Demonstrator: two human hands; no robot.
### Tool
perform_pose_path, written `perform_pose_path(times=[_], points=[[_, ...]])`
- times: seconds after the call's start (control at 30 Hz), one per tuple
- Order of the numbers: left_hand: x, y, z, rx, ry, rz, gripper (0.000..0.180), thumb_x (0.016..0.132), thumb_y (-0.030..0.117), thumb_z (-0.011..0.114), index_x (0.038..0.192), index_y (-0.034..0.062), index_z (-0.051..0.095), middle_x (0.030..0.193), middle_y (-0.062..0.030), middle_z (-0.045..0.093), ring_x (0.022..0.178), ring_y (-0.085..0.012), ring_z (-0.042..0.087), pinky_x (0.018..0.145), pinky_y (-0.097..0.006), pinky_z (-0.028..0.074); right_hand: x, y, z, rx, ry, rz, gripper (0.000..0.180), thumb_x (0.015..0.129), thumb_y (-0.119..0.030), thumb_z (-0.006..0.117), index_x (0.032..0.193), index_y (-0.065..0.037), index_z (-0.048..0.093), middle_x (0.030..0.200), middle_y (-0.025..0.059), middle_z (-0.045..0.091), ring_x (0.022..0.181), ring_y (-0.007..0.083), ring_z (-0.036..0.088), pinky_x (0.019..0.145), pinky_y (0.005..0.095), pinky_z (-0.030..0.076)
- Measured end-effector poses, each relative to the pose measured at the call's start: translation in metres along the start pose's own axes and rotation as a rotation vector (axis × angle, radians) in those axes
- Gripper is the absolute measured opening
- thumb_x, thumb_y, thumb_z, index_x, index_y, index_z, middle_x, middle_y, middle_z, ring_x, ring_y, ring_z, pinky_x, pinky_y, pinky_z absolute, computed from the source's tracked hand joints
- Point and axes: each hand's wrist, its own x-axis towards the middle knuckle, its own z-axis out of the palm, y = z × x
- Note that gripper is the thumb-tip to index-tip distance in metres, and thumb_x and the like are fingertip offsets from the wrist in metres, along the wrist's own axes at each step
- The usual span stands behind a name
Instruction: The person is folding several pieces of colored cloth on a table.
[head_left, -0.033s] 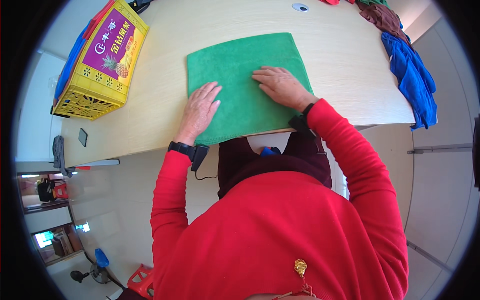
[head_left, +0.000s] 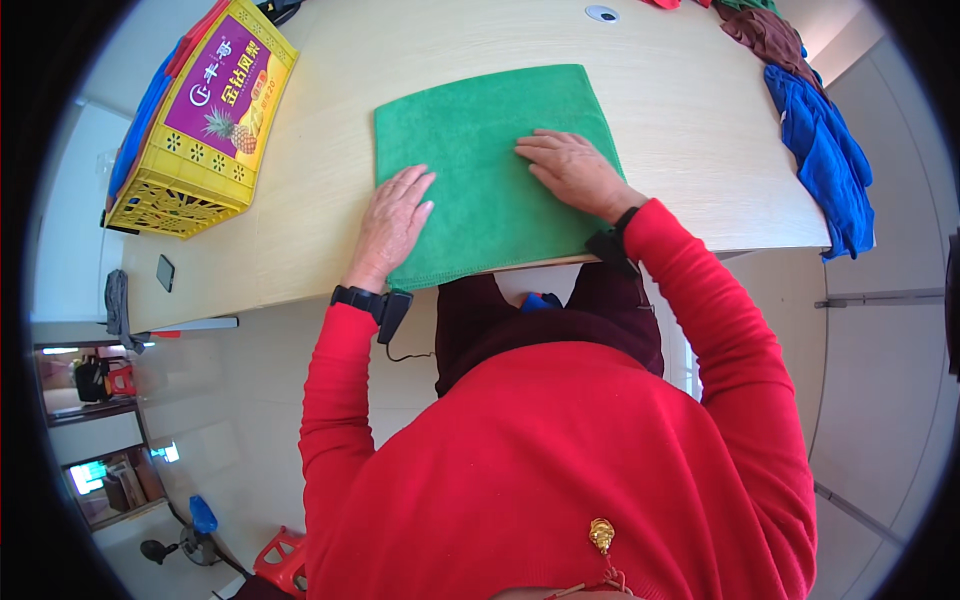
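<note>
A green cloth lies spread flat at the near edge of the table, roughly square with a stitched border. My left hand rests open on its left side, fingers stretched forward and the palm over the cloth's edge. Across the right part of the cloth lies my right hand, palm down, its fingers extended toward the middle. Neither hand grips anything. Black bands are strapped round both wrists.
The pale wooden table carries a yellow plastic crate with cloths over its far side at the left. A phone lies near the left edge. Blue and brown cloths are heaped along the right edge.
Both hands have slid slightly apart over the cloth, the left one a little to the left and the right one a little to the right. The cloth has barely moved.
</note>
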Motion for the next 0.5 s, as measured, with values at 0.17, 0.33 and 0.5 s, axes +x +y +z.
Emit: perform_pose_path(times=[0.17,0.33,0.5], points=[[-0.034,-0.012,-0.017,0.035,-0.009,-0.085,0.048,0.095,0.026,0.060,0.138,0.0059,0.052,0.147,-0.0129,0.048,0.137,-0.0304,0.044,0.114,-0.049,0.033,-0.040,0.029,-0.028,-0.055,0.027,0.152,0.037,0.099,-0.022,0.052,0.133,-0.007,0.059,0.140,0.0085,0.057,0.134,0.0291,0.048,0.113,0.0435,0.035],[-0.061,0.026,-0.038,0.164,-0.004,-0.067,0.052,0.091,0.024,0.064,0.138,0.0051,0.052,0.146,-0.0134,0.049,0.137,-0.0313,0.043,0.115,-0.049,0.031,-0.074,0.035,-0.055,-0.124,-0.010,0.291,0.042,0.098,-0.025,0.055,0.137,-0.008,0.056,0.139,0.0098,0.057,0.136,0.0304,0.046,0.115,0.0459,0.033],[-0.079,0.055,-0.028,0.166,0.014,0.049,0.048,0.081,0.008,0.070,0.127,0.0044,0.059,0.137,-0.0137,0.056,0.132,-0.0327,0.049,0.114,-0.049,0.034,-0.098,-0.021,-0.066,-0.213,0.011,0.193,0.059,0.091,-0.034,0.066,0.142,-0.009,0.050,0.144,0.0114,0.052,0.139,0.0338,0.042,0.116,0.0492,0.030]])
